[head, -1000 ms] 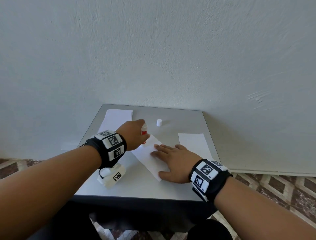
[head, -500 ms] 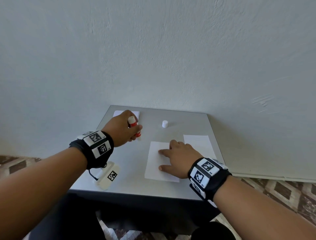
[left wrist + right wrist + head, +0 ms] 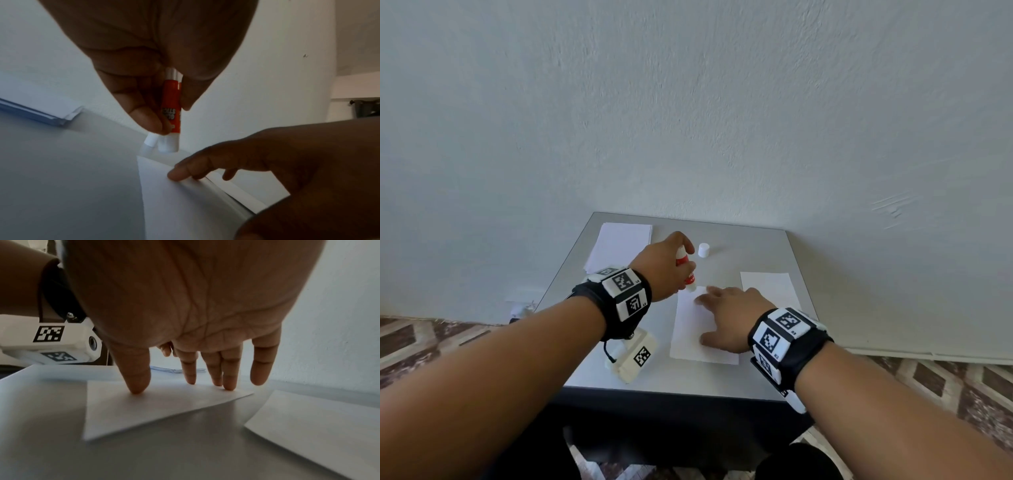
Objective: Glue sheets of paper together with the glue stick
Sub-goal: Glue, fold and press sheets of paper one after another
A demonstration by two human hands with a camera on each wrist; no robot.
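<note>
My left hand [image 3: 662, 265] grips the glue stick [image 3: 686, 269], fingers [image 3: 144, 113] and thumb curled round its red barrel. It points down, its white tip just above the far left corner of the sheet of paper [image 3: 690, 329] under my other hand; I cannot tell whether the tip touches the paper. My right hand [image 3: 732, 317] lies spread on that sheet, fingers [image 3: 228, 369] straight and apart. The thumb and three fingertips press the paper flat to the tabletop [image 3: 722, 380], while the little finger hangs just off the sheet's right edge.

Beyond my left hand's fingers stands the small white cap [image 3: 704, 250], upright on the tabletop, near the glue stick but apart from it. Further left of that hand, at the far left corner of the tabletop, sits a stack of paper [image 3: 621, 245]. Just right of my right hand's fingers lies a second sheet [image 3: 768, 286], flat and apart from the one I press, a strip of bare tabletop between them. Both wrists wear black bands [image 3: 784, 346] with white marker tiles, and the white camera block [image 3: 635, 356] under my left wrist hangs close over the tabletop.
</note>
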